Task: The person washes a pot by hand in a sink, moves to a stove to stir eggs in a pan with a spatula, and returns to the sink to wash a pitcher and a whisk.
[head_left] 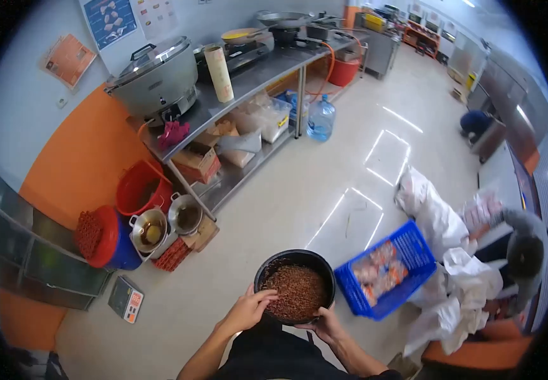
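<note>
A round black pot (328, 273) with reddish-brown grains (296, 288) inside is held close in front of my body. My right hand (326, 324) grips its near right edge, with the thumb over the rim and the other fingers underneath. From the left, my left hand (252, 309) reaches across the rim. Its fingertips come together over the grains at the left side; whether they pinch some grains cannot be seen.
A blue crate (348, 292) with packed bags stands to the right, beside white sacks (435, 212) and a person in a grey sleeve (526, 253). A scale (126, 300) lies on the floor at left. Pots (150, 229) and a steel table (248, 95) line the left.
</note>
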Available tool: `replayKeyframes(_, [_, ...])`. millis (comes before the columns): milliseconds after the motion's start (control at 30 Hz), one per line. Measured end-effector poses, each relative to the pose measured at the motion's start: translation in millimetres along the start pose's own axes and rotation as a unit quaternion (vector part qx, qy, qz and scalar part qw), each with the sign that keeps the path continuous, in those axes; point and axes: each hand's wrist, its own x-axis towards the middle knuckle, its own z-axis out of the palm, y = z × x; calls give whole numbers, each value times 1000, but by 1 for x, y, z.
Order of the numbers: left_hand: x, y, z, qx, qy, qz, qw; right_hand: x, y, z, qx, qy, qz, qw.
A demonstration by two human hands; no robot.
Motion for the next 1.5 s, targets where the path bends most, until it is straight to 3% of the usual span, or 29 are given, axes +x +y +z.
replayKeyframes(67, [72,-8,-24,-15,31,-13,999,72,-52,24,-24,14,13,1000])
replayKeyframes(133, [155,-7,-46,-194,57,-120,972,154,-98,26,-5,-37,35,999])
replayKeyframes(167, [203,-12,-60,-202,63,-116,970,188,-124,31,18,-8,31,999])
replayKeyframes(233, [286,-21,-85,-13,63,90,994,244,-168,37,60,26,48,997])
replayKeyframes(267, [331,-16,-101,-15,66,89,994,276,-202,42,57,26,49,997])
replayKeyframes(333, [420,-1,-139,163,120,190,961,341,-265,57,66,-23,31,997])
replayKeyframes(367, [467,4,-159,168,122,193,959,376,-299,64,62,-24,20,998])
replayKeyframes(467, [603,-5,-213,92,173,133,972,510,-398,74,50,-52,-7,997])
replayKeyframes(533, [674,-21,-249,157,288,73,942,595,-468,97,11,-64,-43,997])
replayKeyframes(600, [729,-56,-264,57,370,-3,927,676,-555,124,-35,-99,-97,990])
replayKeyframes(667, [751,-106,-263,91,356,-58,928,746,-626,147,-67,-87,-151,982])
replayKeyframes(700, [740,-166,-241,132,321,-112,931,791,-656,144,-60,-77,-141,985])
replayKeyframes(733, [718,-195,-222,164,162,-270,935,837,-689,148,-55,-69,-130,988])
replayKeyframes(767, [717,-197,-218,-18,15,-488,873,865,-720,170,-91,-60,-148,983])
replayKeyframes(800, [677,-284,-152,-106,-7,-458,882,886,-748,197,-112,-43,-184,976])
replayKeyframes(867, [711,-251,-168,-196,53,-494,845,957,-790,207,-130,-58,-203,969])
replayKeyframes(933, [734,-172,-194,-351,133,-540,753,1015,-827,208,-128,-83,-210,966])
replayKeyframes(967, [778,-103,-262,-136,60,-384,911,1035,-838,208,-129,-71,-204,968])
replayKeyframes(1033, [845,-80,-309,-324,224,-439,808,1078,-859,208,-138,-68,-196,969])
replayKeyframes(1067, [874,-81,-331,-271,256,-353,858,1094,-868,197,-104,-52,-155,981])
replayKeyframes(1100, [905,-90,-349,-277,284,-296,869,1109,-879,189,-70,-36,-117,990])
replayKeyframes(1167, [970,-90,-392,-317,327,-209,866,1122,-892,183,-114,-6,-101,988])
replayKeyframes(1200, [1003,-83,-414,-387,353,-191,830,1125,-897,185,-150,30,-98,983])
replayKeyframes(1267, [1065,-83,-459,-522,376,-123,756,1149,-916,159,-322,35,-101,941])
replayKeyframes(1300, [1090,-86,-474,-589,371,-79,714,1130,-924,211,-333,232,-127,905])
replayKeyframes(1333, [1113,-82,-494,-635,356,-75,682,1133,-930,236,-521,297,-397,694])
replayKeyframes(1367, [1133,-76,-512,-677,340,-72,649,1138,-935,261,-625,313,-607,378])
replayKeyframes(1433, [1164,-73,-536,-732,289,-47,614,1121,-940,372,-630,78,-605,480])
replayKeyframes(1500, [1189,-74,-553,-777,235,-19,584,1126,-932,466,-754,-103,-574,300])
